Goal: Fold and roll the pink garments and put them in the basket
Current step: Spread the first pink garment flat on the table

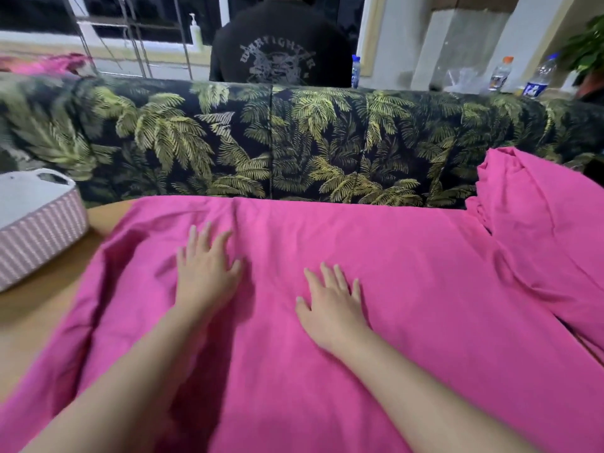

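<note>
A large pink garment (pixel 408 289) lies spread flat over the wooden table (pixel 36 302), covering most of it. My left hand (pixel 206 273) rests palm down on the cloth left of centre, fingers straight and spread. My right hand (pixel 333 302) presses flat on the cloth a little nearer and to the right, fingers also straight. More pink fabric (pixel 539 207) is bunched in a heap at the right. A pink-and-white striped basket (pixel 39 237) stands on the table at the left edge, beside the garment.
A sofa back with a dark palm-leaf print (pixel 277 142) runs along the table's far side. Behind it a person in a black shirt (pixel 281 50) faces away. Water bottles (pixel 539 76) stand at the back right, another pink cloth (pixel 55 63) at the far left.
</note>
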Action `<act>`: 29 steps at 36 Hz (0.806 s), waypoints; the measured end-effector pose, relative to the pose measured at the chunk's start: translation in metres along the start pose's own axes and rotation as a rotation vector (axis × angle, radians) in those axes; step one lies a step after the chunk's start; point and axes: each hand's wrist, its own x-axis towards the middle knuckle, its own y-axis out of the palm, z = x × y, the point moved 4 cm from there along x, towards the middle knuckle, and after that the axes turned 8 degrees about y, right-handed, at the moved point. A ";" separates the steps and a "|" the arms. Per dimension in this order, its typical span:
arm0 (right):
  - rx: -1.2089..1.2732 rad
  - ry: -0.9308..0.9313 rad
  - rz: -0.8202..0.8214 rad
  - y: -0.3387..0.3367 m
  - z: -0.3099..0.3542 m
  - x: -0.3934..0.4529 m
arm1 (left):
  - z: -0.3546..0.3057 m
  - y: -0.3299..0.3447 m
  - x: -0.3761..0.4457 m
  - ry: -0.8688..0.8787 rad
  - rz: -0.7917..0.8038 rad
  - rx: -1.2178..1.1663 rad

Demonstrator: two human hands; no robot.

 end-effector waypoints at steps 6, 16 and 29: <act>-0.026 -0.116 0.035 0.022 0.045 -0.029 | 0.108 -0.034 -0.053 -0.319 0.283 0.139; -0.065 -0.116 -0.015 0.024 0.040 -0.052 | 0.168 -0.082 -0.090 -0.235 0.305 0.260; -0.080 -0.271 0.022 0.047 0.059 -0.138 | 0.116 -0.091 -0.186 -0.188 0.465 0.139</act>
